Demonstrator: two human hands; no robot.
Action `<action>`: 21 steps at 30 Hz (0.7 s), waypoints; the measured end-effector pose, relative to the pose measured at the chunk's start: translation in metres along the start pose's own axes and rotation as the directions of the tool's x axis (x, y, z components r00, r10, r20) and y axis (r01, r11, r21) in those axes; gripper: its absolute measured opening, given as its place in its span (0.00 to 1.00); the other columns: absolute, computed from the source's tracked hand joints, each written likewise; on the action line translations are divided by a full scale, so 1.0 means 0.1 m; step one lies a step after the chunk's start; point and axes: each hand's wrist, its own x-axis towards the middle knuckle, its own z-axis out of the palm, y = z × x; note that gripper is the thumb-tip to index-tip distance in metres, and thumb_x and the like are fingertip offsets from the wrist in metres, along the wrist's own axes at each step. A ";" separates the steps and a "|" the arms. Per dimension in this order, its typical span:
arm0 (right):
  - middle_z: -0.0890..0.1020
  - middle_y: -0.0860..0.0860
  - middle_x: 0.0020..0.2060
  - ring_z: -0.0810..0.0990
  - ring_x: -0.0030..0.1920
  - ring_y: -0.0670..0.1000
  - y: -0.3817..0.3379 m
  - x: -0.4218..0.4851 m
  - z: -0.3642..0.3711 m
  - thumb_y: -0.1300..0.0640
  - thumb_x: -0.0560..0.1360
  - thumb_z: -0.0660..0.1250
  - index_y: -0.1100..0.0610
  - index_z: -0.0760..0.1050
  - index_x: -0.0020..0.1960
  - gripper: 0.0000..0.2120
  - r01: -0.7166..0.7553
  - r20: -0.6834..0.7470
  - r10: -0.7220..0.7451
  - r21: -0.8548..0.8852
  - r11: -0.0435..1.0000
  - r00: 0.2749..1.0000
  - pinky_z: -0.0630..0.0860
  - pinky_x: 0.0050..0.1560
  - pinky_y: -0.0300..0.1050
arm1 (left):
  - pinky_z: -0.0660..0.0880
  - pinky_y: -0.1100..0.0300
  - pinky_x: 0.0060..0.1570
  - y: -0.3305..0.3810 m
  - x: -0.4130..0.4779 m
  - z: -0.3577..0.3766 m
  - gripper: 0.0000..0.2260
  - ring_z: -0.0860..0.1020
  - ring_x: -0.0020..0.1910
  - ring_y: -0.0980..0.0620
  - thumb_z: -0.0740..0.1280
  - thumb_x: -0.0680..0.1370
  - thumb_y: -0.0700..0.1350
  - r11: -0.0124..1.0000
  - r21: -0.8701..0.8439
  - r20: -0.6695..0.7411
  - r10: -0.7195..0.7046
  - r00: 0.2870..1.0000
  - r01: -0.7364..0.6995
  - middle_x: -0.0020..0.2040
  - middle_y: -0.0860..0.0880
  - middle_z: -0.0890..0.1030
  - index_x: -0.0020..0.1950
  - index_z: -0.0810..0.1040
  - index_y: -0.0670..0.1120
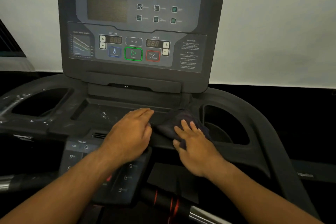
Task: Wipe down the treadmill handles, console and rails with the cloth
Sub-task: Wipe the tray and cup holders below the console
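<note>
The right hand [195, 146] presses flat, fingers spread, on a dark cloth [174, 123] on the console [134, 23] tray. Just beside it the left hand [131, 134] rests flat, hiding part of a keypad [125, 178]. Upper console labels are blurred.

**Console** [138, 71], upright face. Green-framed START button [133, 54] is taken as the centre.
- 12 o'clock: ENTER button [133, 41].
- 3 o'clock: red-framed STOP / PAUSE button [152, 56].
- 11 o'clock: heading INCLINE over the left readout [115, 40], which shows 888.
- 1 o'clock: heading SPEED over the right readout [152, 43], which shows 888, with + and − keys beside it.
- Further out at 3 o'clock: side panel [189, 54] headed WARNING and CAUTION, small print illegible.
- 6 o'clock: lower keypad [80, 148] marked INCLINE, −, +, and 9, 6, 3.
</note>
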 end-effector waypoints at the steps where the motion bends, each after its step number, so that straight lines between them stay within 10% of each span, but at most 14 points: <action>1: 0.44 0.47 0.79 0.39 0.78 0.50 0.03 0.00 -0.02 0.44 0.83 0.51 0.48 0.51 0.80 0.27 0.004 0.008 -0.004 -0.016 1.000 1.000 0.37 0.73 0.43 | 0.53 0.65 0.73 -0.01 -0.02 0.00 0.21 0.62 0.75 0.56 0.57 0.82 0.44 1.000 -0.015 -0.001 0.005 1.000 -0.005 0.76 0.51 0.66 0.76 0.65 0.46; 12: 0.59 0.54 0.78 0.56 0.77 0.55 0.18 1.07 -0.39 0.54 0.81 0.54 0.58 0.61 0.76 0.24 -0.151 -0.114 0.147 -0.023 0.988 0.983 0.46 0.77 0.52 | 0.42 0.79 0.65 -0.21 -0.15 -0.08 0.31 0.51 0.70 0.71 0.44 0.76 0.58 0.996 -0.086 -0.007 0.017 1.000 -0.017 0.76 0.58 0.63 0.77 0.64 0.52; 17: 0.74 0.54 0.67 0.67 0.70 0.56 0.29 1.23 -0.52 0.56 0.78 0.56 0.52 0.75 0.60 0.14 -0.170 -0.094 0.175 0.063 0.983 0.980 0.54 0.75 0.56 | 0.40 0.81 0.64 -0.16 -0.10 -0.13 0.29 0.50 0.69 0.72 0.46 0.76 0.55 0.994 -0.110 0.007 0.021 1.000 -0.020 0.76 0.58 0.63 0.77 0.64 0.52; 21: 0.60 0.51 0.77 0.56 0.77 0.53 0.22 0.99 -0.45 0.54 0.81 0.54 0.53 0.62 0.76 0.23 -0.089 -0.080 0.090 0.016 0.996 0.993 0.43 0.76 0.56 | 0.42 0.78 0.66 -0.12 -0.01 -0.14 0.28 0.51 0.70 0.70 0.49 0.77 0.53 0.994 -0.100 0.006 0.046 0.999 -0.045 0.76 0.56 0.64 0.77 0.64 0.51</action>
